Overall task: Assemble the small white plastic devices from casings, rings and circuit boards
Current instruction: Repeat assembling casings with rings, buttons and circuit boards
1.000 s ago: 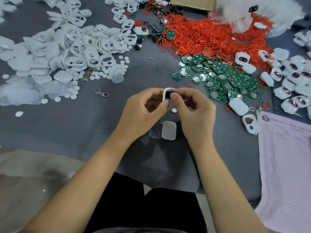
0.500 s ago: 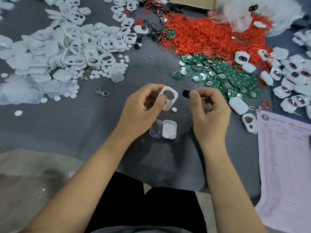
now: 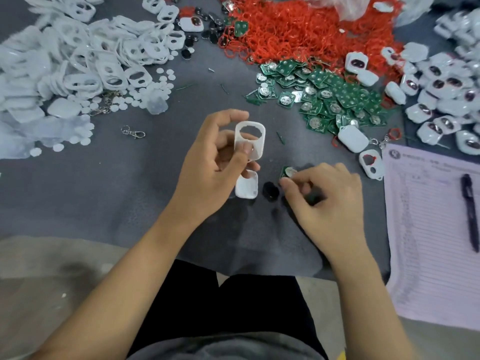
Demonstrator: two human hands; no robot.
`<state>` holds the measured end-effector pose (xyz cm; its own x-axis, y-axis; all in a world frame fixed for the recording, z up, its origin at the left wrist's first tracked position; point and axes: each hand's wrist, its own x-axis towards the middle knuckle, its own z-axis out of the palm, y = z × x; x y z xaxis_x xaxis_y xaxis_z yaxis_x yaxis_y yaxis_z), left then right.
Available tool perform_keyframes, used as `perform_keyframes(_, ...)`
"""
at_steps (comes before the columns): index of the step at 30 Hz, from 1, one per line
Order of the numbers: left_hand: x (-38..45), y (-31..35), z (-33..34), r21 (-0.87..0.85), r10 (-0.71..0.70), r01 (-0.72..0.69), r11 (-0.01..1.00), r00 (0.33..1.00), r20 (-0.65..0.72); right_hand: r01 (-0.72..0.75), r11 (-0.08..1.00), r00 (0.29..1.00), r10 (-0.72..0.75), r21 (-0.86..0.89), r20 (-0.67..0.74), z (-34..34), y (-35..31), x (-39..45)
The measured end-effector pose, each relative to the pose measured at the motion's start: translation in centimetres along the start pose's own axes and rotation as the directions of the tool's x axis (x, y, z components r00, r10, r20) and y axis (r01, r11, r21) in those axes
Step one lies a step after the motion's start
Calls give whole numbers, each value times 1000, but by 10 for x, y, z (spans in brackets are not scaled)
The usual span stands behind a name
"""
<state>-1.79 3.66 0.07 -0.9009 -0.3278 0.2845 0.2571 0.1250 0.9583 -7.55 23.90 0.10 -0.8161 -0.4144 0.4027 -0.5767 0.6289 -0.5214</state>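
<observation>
White plastic shows nearest on the grey cloth [image 3: 109, 193]: a small casing back [image 3: 246, 187] lies flat just near of the left hand [image 3: 210, 172], with a black button piece [image 3: 270, 190] beside it on its right. The right hand [image 3: 324, 201] is down on the cloth to the right of that, fingers curled, its thumb and forefinger pinching a green circuit board [image 3: 287, 173] that carries a round silver cell. A little farther and to the left, the left hand holds the white front casing [image 3: 250, 144] upright, thumb pressed on its lower face and fingers behind, the large round opening at the top left free.

This casing looks light, thin and stiff, probably slick, and its narrow frame around the opening would likely flex or crack if squeezed there; the solid lower part and the side edges seem the safer hold. The board is best taken by its edges, away from the cell.

To the far right lie a lined paper sheet [image 3: 436, 242] with a pen [image 3: 468, 211] and finished white devices [image 3: 441, 94]. Farther off sits the pile of green boards [image 3: 335, 100], beyond it the heap of red rings [image 3: 298, 29], and at far left the heap of white casings [image 3: 85, 61], with a metal clasp [image 3: 133, 132] nearer.
</observation>
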Motion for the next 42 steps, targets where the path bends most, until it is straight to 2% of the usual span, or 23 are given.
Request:
perform_keyframes(2, -2, -1, -1, 55, 25, -27, 998, 999, 39, -55, 997, 993, 60, 45, -101, -6, 9, -4)
perform_keyframes(4, -2, -1, -2, 73, 5, -8, 997, 999, 53, -109, 993, 983, 115, 51, -141, -10, 18, -10)
perform_keyframes(9, -3, -3, -1, 122, -58, 49, 991, 996, 74, -186, 980, 982, 182, -69, -56, -4, 19, -11)
perform_keyframes(13, -5, -5, -2, 192, -73, 62, 979, 996, 50, -138, 990, 990, 136, -28, -47, -5, 19, -9)
perform_keyframes(16, -6, -2, 0, 184, -114, 108, 977, 993, 21, -129, 986, 988, 137, 110, -74, -8, 19, -8)
perform_keyframes(19, -6, 0, 0, 133, -76, 69, 989, 996, 49, -214, 921, 963, 255, 324, -90, -7, 11, -3)
perform_keyframes(21, -7, 1, -1, 111, -83, 80, 991, 996, 27, -233, 876, 957, 284, 422, -61, -1, 2, 5)
perform_keyframes(23, -5, 2, -1, 126, -111, 112, 986, 994, -17, -204, 848, 965, 258, 489, -45, 5, -11, 18)
perform_keyframes(25, -2, 4, -2, 128, -129, 135, 983, 990, -49, -106, 855, 986, 155, 508, -55, 11, -24, 32)
perform_keyframes(28, 1, 5, -7, 40, -172, 174, 984, 983, -60, 6, 863, 998, 26, 505, -55, 21, -36, 49)
perform_keyframes(33, 1, 5, -7, -57, -237, 234, 971, 970, -56, -12, 821, 996, 62, 570, -67, 37, -37, 58)
perform_keyframes(39, 2, 5, -6, 210, -133, 142, 967, 989, -58, 163, 887, 969, -61, 433, -240, 41, -31, 48)
perform_keyframes(42, 1, 6, -5, 185, -118, 128, 974, 991, -65, 206, 906, 956, -107, 369, -273, 44, -32, 47)
